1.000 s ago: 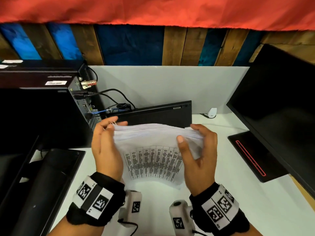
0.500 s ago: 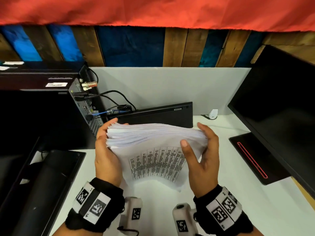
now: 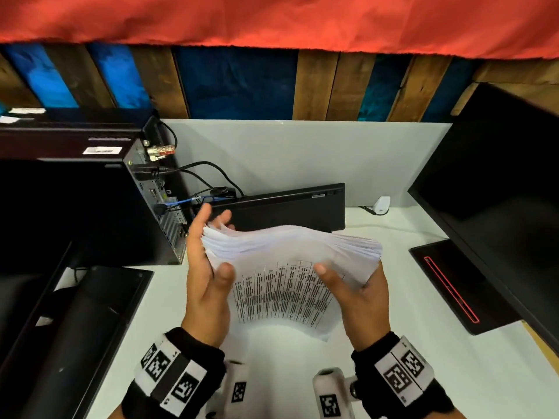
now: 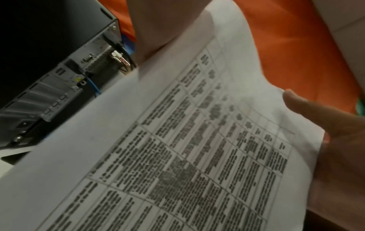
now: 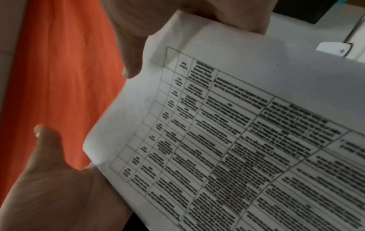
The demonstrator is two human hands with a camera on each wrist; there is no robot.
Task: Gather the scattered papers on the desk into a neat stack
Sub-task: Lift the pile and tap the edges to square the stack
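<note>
A thick stack of white papers [image 3: 290, 246] stands upright above the white desk [image 3: 423, 358], its front sheet printed with a table. My left hand [image 3: 211, 246] lies against the stack's left edge, fingers straight up behind it and thumb in front. My right hand [image 3: 348, 284] grips the right edge, thumb on the front sheet and fingers hidden behind. In the left wrist view the printed sheet [image 4: 197, 140] fills the frame, with the left thumb [image 4: 308, 112] at its edge. The right wrist view shows the sheet [image 5: 237, 125] under my fingers [image 5: 130, 59], thumb [image 5: 45, 140] a little apart.
A black computer tower [image 3: 90, 207] with cables [image 3: 205, 173] stands at the left. A black keyboard [image 3: 287, 207] leans on the grey partition behind the stack. A monitor [image 3: 499, 192] and its base [image 3: 453, 282] stand at the right, another black monitor base [image 3: 75, 328] at lower left.
The left fingers, curled over the stack's top corner before, now stand straight behind it. The stack has shifted a little to the right and its top edges look more even.
</note>
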